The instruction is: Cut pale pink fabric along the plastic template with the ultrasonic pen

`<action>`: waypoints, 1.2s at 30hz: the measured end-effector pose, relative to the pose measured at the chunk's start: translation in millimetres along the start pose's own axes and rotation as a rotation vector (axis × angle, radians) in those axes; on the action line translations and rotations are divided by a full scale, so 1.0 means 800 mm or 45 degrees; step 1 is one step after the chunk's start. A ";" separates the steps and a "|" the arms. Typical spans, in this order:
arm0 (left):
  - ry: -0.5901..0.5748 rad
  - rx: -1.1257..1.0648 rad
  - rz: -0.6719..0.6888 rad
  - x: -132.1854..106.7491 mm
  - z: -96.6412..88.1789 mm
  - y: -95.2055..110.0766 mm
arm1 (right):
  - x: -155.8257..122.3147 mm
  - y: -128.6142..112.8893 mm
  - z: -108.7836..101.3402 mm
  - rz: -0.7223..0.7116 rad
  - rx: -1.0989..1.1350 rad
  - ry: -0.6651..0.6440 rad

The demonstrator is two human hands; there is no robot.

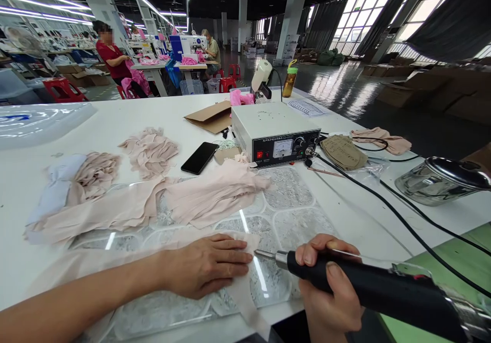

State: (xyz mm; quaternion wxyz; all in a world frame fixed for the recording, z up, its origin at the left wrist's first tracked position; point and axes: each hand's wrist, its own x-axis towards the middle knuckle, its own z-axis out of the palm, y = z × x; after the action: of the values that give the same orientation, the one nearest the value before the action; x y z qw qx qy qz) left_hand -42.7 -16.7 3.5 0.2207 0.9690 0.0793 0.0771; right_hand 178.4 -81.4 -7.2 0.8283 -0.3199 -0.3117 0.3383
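Observation:
My left hand (210,265) lies flat, fingers stretched, on a strip of thin beige fabric (251,239) spread over a clear patterned mat (295,225). In my right hand (332,286) is the black handpiece of an ultrasonic spot welder (368,281). Its pointed metal tip (263,254) is at the fabric's right edge, just beyond my left fingertips; whether it touches the fabric I cannot tell. Behind my left hand sits a layered pile of beige fabric pieces (215,189). Farther left, a beige bundle (97,174) is wrapped in a white band.
A welder control box (276,130) stands behind the mat, its cable (368,192) crossing the table's right side. Around it are a black phone (199,157), cardboard (209,118), card templates (343,152) and a steel-lidded pot (441,181). Other people sit at sewing machines beyond.

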 end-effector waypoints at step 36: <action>-0.005 0.175 -0.034 0.003 -0.005 -0.009 | -0.004 -0.014 -0.016 0.127 0.066 0.040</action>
State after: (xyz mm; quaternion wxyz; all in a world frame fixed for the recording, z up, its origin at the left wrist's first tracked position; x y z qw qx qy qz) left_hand -42.0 -8.4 3.9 0.1547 0.9809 0.0970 0.0667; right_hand 190.1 -94.4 -7.2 0.8232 -0.3187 -0.2737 0.3820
